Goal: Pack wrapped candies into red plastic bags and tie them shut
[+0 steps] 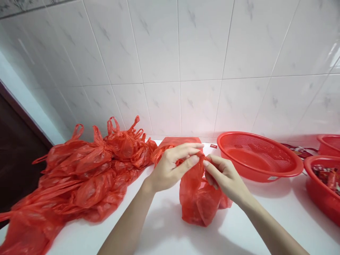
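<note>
- Clock centre is the red plastic bag (pixel 199 209), sitting upright on the white table (pixel 156 226) right between both hands.
- Left hand (pixel 174 166), coming in from 8 o'clock: thumb and fingers pinching the bag's bunched-up top.
- Right hand (pixel 225 173), from 4 o'clock: also pinching that top, just beside the left fingertips. Can't tell if there's a knot in there, fingers cover it.
- Done pile, I'd say: the big heap of red bags (pixel 90 187) at 9 o'clock. Plenty have gathered necks and handle loops poking up; no way I'm counting them.
- Not done, imo: the one in hand. Bottom bulges, contents don't show.
- At 2 o'clock, a perforated red basket (pixel 287 175), no pile showing in it.
- At 3 o'clock, a red basin (pixel 315 191) with small wrapped packets (pixel 332 177) left in it, so stock's not used up.
</note>
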Demonstrator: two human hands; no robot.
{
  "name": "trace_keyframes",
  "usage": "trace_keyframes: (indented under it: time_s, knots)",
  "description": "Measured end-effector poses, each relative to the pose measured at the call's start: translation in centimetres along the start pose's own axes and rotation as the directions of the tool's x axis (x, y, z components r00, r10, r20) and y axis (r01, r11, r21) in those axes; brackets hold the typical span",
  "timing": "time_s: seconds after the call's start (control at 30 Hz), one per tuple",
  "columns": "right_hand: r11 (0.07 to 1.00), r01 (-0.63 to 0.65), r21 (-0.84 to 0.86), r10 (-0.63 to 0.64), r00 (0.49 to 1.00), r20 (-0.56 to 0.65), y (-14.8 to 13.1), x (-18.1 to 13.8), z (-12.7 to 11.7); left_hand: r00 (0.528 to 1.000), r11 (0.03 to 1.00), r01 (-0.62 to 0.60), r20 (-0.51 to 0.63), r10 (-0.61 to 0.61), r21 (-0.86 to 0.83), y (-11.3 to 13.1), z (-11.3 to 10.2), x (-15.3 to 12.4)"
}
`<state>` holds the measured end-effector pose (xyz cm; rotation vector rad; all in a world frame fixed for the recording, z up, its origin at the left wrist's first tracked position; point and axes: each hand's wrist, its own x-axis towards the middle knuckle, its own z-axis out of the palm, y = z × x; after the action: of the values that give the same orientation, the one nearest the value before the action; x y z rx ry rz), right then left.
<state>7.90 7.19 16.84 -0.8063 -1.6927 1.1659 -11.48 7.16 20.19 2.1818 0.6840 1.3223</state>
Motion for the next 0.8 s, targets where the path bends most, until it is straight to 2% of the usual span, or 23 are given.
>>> trace_keyframes:
  time_s: [0.13, 0.27, 0.37, 0.47, 0.6, 0.67, 0.73, 0.8]
  knots:
    - [0.996, 0.059, -0.073, -0.055, 0.997, 0.058, 0.1, -0.1, 0.1, 0.998, 0.982, 0.066, 0.006, -0.068, 0.18, -0.3, 1.2, 0.1]
    - [0.97, 0.097, -0.224, -0.079, 0.993, 0.091, 0.5, -0.3, -0.2, 0.978, 0.948, 0.207, -0.042, -0.203, 0.24, -0.8, 1.5, 0.2]
    - [0.904, 0.175, -0.39, -0.164, 0.985, 0.063, 0.8, -0.3, -0.3, 0.945, 0.914, 0.327, -0.081, -0.317, 0.24, -1.3, 1.6, 0.3]
    - [0.817, 0.255, -0.518, -0.267, 0.962, 0.053, 1.1, -0.2, -0.4, 0.918, 0.909, 0.383, 0.046, -0.395, 0.168, -2.2, 1.6, 0.4]
    - [0.772, 0.282, -0.57, -0.31, 0.949, 0.049, 1.3, 0.1, -0.4, 0.838, 0.856, 0.513, 0.175, -0.517, 0.069, -3.2, 1.5, 0.5]
    - [0.765, 0.289, -0.575, -0.321, 0.946, 0.048, 1.3, 0.2, -0.6, 0.815, 0.848, 0.529, 0.276, -0.51, 0.005, -3.6, 1.3, 0.6]
    - [0.766, 0.298, -0.57, -0.321, 0.945, 0.062, 1.3, 0.3, -0.9, 0.789, 0.85, 0.522, 0.416, -0.453, -0.065, -3.9, 1.0, 0.7]
    - [0.745, 0.323, -0.584, -0.347, 0.935, 0.075, 1.5, 0.5, -1.2, 0.766, 0.827, 0.541, 0.497, -0.409, -0.152, -4.2, 0.9, 0.8]
